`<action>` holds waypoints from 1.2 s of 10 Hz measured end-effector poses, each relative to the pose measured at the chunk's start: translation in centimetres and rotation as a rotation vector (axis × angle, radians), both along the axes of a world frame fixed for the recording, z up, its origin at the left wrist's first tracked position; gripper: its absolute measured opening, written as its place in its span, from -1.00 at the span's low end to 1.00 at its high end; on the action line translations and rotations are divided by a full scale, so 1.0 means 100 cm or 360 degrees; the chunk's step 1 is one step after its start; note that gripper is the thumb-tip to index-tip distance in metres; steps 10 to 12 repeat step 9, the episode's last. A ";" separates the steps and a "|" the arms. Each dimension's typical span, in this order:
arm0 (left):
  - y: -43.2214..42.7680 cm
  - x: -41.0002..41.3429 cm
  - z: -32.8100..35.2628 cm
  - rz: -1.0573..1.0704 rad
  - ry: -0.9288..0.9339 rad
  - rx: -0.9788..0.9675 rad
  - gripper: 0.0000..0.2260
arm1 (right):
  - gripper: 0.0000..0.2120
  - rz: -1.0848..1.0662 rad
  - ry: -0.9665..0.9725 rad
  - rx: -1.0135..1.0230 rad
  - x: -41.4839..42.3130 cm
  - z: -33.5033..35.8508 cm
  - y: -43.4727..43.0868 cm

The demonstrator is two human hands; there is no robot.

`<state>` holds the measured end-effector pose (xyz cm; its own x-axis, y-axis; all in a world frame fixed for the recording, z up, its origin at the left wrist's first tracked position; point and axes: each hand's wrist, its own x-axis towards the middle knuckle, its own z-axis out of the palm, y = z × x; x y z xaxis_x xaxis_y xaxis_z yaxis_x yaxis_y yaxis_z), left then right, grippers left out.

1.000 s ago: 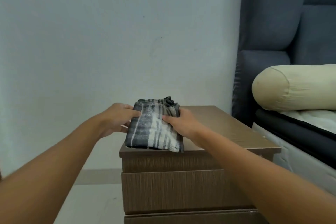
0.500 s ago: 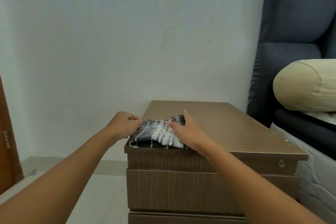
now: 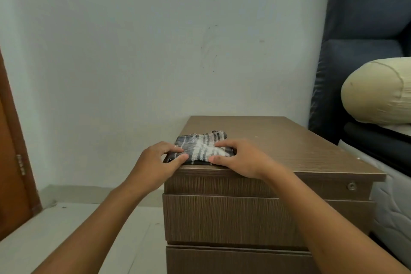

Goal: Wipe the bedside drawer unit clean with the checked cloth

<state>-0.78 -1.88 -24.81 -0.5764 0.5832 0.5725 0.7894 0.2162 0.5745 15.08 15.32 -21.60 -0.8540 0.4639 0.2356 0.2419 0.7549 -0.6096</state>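
Observation:
A folded grey-and-white checked cloth lies on the front left corner of the brown wooden drawer unit. My left hand pinches the cloth's left edge between thumb and fingers at the unit's corner. My right hand grips the cloth's right side, fingers on top and thumb at the front edge. The cloth's front part is partly hidden by both hands. Three drawer fronts show below, the top one with a small round lock.
A pale wall stands behind the unit. To the right is a bed with a dark blue headboard, a cream bolster and a white mattress. A brown door is at the far left, with pale tiled floor between.
The view has shifted left and drawn back a little. The cloth has been pulled toward the front left corner and bunched smaller, with both hands staying on it.

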 end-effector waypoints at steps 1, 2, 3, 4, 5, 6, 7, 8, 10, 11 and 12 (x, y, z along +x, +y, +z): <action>0.004 -0.004 -0.001 0.0013 -0.0040 0.0002 -0.76 | -0.41 -0.0037 0.0009 0.0062 -0.002 -0.003 -0.001; 0.006 -0.005 -0.001 0.0035 -0.0073 -0.0008 -0.75 | -0.40 -0.0075 -0.0001 0.0122 -0.004 -0.005 -0.003; 0.007 -0.006 -0.001 0.0033 -0.0085 0.0001 -0.75 | -0.39 -0.0111 0.0028 0.0127 -0.004 -0.006 -0.004; 0.007 -0.003 -0.001 0.0027 -0.0111 0.0030 -0.76 | -0.37 -0.0155 0.0078 0.0150 -0.002 -0.008 -0.008; 0.006 -0.001 -0.001 0.0030 -0.0109 0.0045 -0.78 | -0.34 -0.0213 0.0183 0.0133 0.001 -0.009 -0.012; 0.005 0.003 -0.006 0.0051 -0.0111 0.0110 -0.78 | -0.38 -0.0292 0.0295 0.0107 0.005 -0.011 -0.017; 0.000 0.008 -0.009 0.0067 -0.0149 0.0219 -0.78 | -0.52 -0.0327 0.0335 0.0068 0.012 -0.012 -0.022; -0.004 0.012 -0.006 0.0106 -0.0143 0.0073 -0.77 | -0.61 -0.0334 0.0268 -0.0041 0.023 -0.007 -0.025; -0.007 0.018 0.010 0.0221 -0.0062 -0.0221 -0.71 | -0.62 -0.0397 0.0194 -0.0102 0.032 0.010 -0.022; -0.007 0.018 0.010 0.0221 -0.0062 -0.0221 -0.71 | -0.62 -0.0397 0.0194 -0.0102 0.032 0.010 -0.022; -0.007 0.018 0.010 0.0221 -0.0062 -0.0221 -0.71 | -0.62 -0.0397 0.0194 -0.0102 0.032 0.010 -0.022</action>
